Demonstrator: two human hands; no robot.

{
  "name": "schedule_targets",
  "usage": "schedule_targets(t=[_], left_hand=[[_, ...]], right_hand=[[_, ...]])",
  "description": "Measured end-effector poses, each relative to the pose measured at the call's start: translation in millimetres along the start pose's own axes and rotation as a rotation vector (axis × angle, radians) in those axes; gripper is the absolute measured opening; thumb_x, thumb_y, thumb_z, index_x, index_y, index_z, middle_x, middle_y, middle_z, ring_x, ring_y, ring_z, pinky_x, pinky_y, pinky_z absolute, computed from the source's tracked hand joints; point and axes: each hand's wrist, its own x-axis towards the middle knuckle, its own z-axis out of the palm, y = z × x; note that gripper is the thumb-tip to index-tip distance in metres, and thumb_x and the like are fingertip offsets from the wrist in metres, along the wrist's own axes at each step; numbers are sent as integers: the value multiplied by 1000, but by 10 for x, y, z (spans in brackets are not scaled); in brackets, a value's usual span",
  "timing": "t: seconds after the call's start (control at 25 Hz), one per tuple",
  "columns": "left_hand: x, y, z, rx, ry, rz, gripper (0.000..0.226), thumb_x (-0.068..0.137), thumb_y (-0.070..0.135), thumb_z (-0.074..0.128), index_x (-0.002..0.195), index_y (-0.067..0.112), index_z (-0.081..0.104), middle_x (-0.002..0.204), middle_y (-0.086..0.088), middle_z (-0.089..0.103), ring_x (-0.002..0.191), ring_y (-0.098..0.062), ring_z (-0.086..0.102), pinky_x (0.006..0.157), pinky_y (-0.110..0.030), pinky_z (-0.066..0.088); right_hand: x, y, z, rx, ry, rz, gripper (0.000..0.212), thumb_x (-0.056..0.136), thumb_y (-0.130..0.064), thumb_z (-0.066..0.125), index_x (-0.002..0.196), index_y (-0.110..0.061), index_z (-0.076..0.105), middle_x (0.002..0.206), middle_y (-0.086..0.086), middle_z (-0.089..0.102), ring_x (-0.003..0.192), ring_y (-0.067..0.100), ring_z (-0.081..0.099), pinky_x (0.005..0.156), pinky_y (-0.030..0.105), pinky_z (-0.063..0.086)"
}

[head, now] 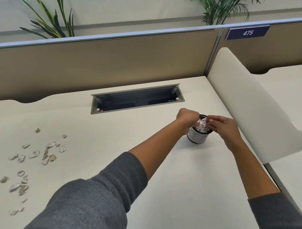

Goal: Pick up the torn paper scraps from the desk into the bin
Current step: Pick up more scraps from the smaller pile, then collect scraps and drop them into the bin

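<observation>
Both hands meet over a small cylindrical bin [199, 137] standing upright on the pale desk [148, 165], near the desk's right edge and beside a white curved divider [249, 102]. The bin is heaped to its rim with crumpled paper [202, 125]. The left hand [187, 119], fingers curled into a fist, hovers at the bin's left rim, its fingertips turned down into the heap; whether it grips a scrap there cannot be told. The right hand [221, 124] lies at the bin's right rim, its fingers bent and touching the top of the crumpled paper; a pinch is not plainly visible. Both forearms are bare below pushed-up grey sleeves [98, 193].

The remaining torn paper scraps [37, 156] lie scattered on the desk far to the left, well apart from both hands and from the bin, in a loose band running from the middle left down toward the near left edge.

Behind the hands, a recessed cable tray [137, 99] is set into the desk surface with its lid open. A tan partition [93, 65] closes the back of the desk, bearing a plate marked 475 [247, 33]; plant leaves [54, 20] rise beyond it.
</observation>
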Motion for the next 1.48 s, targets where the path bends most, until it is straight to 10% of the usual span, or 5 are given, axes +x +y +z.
schedule_targets(t=[0.32,0.6,0.8,1.08,1.48], left_hand=[[-331,-138,-271,-76,-66,49,39,91,-3,48,128,8,56,127,-17,56,110,-25,56,80,-38,58],[-696,-554,-940,-2,104,174,36,90,6,48,121,18,63,117,-6,66,98,-16,60,90,-39,57],[-1076,-839,-1681,51,299,386,43,89,-1,42,121,19,63,112,5,71,99,-8,66,66,-18,51],[-1396,-1325,-2830,125,435,370,39,88,1,47,122,14,62,118,3,67,111,-7,59,99,-24,46],[-1777,-2088,-4425,456,529,338,31,90,13,56,119,21,63,129,6,60,123,-11,53,98,-20,36]], right_hand=[[-141,-31,134,72,108,-44,25,88,1,56,99,-14,72,101,8,73,99,24,71,93,34,54],[-423,-146,623,23,80,-131,26,85,-3,60,104,-13,74,100,2,75,95,13,72,93,31,54],[-722,-146,1223,-7,-32,-160,26,91,2,53,111,-3,70,107,12,72,95,16,71,94,30,55],[-1276,58,2278,-139,-120,-161,28,89,-3,54,100,-19,75,97,-6,75,90,6,71,91,30,55],[-1962,276,3706,-299,-347,-225,25,89,-5,58,98,-21,74,94,-11,74,89,9,70,82,21,52]])
